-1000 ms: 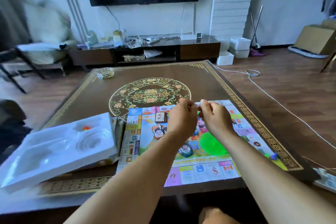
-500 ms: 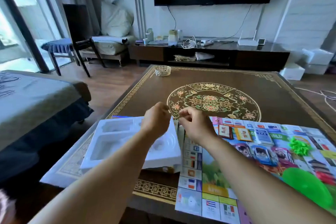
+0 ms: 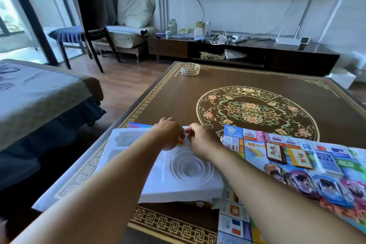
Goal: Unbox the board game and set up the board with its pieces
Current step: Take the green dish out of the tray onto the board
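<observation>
Both hands meet over the far edge of the white moulded tray (image 3: 178,180) — left hand (image 3: 168,134) and right hand (image 3: 202,138) with fingers curled together at a small orange-and-green piece (image 3: 181,142), largely hidden. At the tray's three o'clock lies the game board (image 3: 297,164), bearing card stacks (image 3: 299,157). A glass ashtray (image 3: 190,69) sits at twelve o'clock on the patterned table (image 3: 178,101).

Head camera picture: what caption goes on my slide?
Both hands reach into the white tray beside the game board.
</observation>
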Tool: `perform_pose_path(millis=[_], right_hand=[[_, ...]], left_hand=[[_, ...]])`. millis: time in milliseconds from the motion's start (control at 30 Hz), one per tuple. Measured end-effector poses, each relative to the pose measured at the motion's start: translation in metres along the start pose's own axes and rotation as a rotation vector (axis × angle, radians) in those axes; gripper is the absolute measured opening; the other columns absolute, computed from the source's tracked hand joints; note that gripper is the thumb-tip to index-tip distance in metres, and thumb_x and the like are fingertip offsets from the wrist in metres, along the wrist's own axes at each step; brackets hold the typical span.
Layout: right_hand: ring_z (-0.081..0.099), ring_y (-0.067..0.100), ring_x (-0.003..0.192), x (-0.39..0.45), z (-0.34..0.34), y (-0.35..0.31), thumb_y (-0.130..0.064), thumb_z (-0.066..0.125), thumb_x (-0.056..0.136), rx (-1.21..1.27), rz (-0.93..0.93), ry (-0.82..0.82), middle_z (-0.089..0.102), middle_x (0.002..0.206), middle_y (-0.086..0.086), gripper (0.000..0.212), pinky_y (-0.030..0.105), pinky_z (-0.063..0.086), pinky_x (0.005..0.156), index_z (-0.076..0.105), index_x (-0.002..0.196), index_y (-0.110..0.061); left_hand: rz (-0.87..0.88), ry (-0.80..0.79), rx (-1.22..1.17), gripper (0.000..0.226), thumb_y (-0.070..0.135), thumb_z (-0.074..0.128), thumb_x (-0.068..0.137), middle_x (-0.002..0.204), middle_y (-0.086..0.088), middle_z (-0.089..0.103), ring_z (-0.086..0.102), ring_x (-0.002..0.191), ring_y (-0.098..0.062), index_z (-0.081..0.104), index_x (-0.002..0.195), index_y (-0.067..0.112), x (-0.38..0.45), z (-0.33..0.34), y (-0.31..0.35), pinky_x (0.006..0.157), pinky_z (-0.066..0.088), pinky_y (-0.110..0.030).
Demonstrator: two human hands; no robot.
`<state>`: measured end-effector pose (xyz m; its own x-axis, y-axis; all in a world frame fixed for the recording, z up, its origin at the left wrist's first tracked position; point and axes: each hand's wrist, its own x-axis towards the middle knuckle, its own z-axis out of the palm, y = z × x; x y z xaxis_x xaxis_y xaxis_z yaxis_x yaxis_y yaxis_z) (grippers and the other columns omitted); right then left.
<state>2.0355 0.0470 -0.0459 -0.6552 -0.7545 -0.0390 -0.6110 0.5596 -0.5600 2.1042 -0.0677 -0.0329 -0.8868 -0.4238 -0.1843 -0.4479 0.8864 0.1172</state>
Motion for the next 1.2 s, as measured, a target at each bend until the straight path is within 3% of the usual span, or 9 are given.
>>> perform_pose_path(millis=[133,333,467,633,800,900,1000,1100,1200], right_hand=[[0.057,0.029,0.111,0.007,0.009,0.000,-0.023,0.050,0.090,-0.123,0.028,-0.058,0.062,0.120,0.008,0.027,0.030,0.044,0.085,0.057,0.115,-0.024],[0.052,0.029,0.116,0.010,0.014,0.000,-0.024,0.049,0.090,-0.175,0.047,-0.096,0.061,0.121,0.010,0.026,0.032,0.044,0.093,0.059,0.114,-0.024],[0.041,0.031,0.124,0.010,0.018,0.000,-0.033,0.038,0.092,-0.255,0.046,-0.152,0.054,0.127,0.011,0.034,0.037,0.039,0.099,0.059,0.118,-0.031],[0.033,0.030,0.127,0.006,0.017,-0.013,-0.035,0.031,0.097,-0.398,0.010,-0.216,0.048,0.133,0.007,0.039,0.038,0.030,0.098,0.053,0.129,-0.032],[0.044,0.030,0.122,0.009,0.015,-0.013,-0.036,0.041,0.094,-0.245,0.039,-0.176,0.057,0.126,0.008,0.030,0.035,0.036,0.094,0.062,0.114,-0.030],[0.061,0.027,0.097,0.007,0.013,-0.012,-0.028,0.050,0.090,0.009,0.018,0.004,0.069,0.100,0.006,0.019,0.031,0.044,0.077,0.068,0.095,-0.023],[0.061,0.019,0.073,0.000,0.004,-0.010,-0.021,0.058,0.088,0.328,0.034,0.204,0.068,0.074,-0.002,0.012,0.028,0.046,0.066,0.070,0.084,-0.020],[0.062,0.018,0.076,-0.011,-0.009,-0.006,-0.018,0.059,0.088,0.439,0.052,0.260,0.068,0.077,-0.001,0.011,0.026,0.046,0.067,0.070,0.087,-0.016],[0.057,0.014,0.075,-0.023,-0.022,-0.003,-0.015,0.060,0.088,0.479,0.039,0.284,0.065,0.081,0.000,0.010,0.020,0.042,0.060,0.069,0.092,-0.012]], left_hand=[[0.049,-0.009,0.084,0.037,0.020,0.049,0.094,0.124,-0.004,0.038,0.033,0.123,-0.027,0.059,0.121,0.043,-0.001,0.001,-0.002,0.089,0.037,-0.031],[0.043,0.025,0.062,0.021,0.027,0.050,0.095,0.121,-0.007,0.036,0.038,0.119,-0.027,0.059,0.114,0.026,0.001,0.006,-0.006,0.083,0.035,-0.031],[-0.065,0.182,-0.213,0.014,0.024,0.052,0.092,0.115,-0.008,0.046,0.047,0.111,-0.028,0.061,0.102,0.020,0.006,0.015,-0.014,0.084,0.039,-0.032],[-0.134,0.336,-0.441,0.010,0.017,0.051,0.091,0.102,-0.011,0.058,0.050,0.102,-0.025,0.060,0.095,0.012,0.002,0.019,-0.019,0.069,0.028,-0.022],[-0.133,0.366,-0.460,0.009,0.014,0.055,0.089,0.101,-0.010,0.057,0.054,0.096,-0.027,0.061,0.094,0.011,-0.004,0.023,-0.015,0.066,0.028,-0.023],[-0.151,0.403,-0.521,0.011,0.011,0.054,0.088,0.100,-0.009,0.063,0.056,0.093,-0.026,0.063,0.096,0.009,-0.006,0.018,-0.012,0.062,0.027,-0.023],[-0.173,0.456,-0.602,0.011,0.014,0.054,0.090,0.088,-0.001,0.060,0.052,0.082,-0.021,0.063,0.095,0.010,-0.012,0.007,-0.006,0.059,0.025,-0.021],[-0.172,0.470,-0.738,0.006,0.014,0.056,0.089,0.084,-0.002,0.063,0.059,0.080,-0.022,0.062,0.088,0.014,-0.018,-0.003,0.005,0.066,0.039,-0.026],[-0.132,0.409,-0.981,0.019,0.007,0.057,0.088,0.076,-0.004,0.063,0.068,0.072,-0.024,0.055,0.075,0.021,-0.027,-0.010,0.025,0.070,0.052,-0.035]])
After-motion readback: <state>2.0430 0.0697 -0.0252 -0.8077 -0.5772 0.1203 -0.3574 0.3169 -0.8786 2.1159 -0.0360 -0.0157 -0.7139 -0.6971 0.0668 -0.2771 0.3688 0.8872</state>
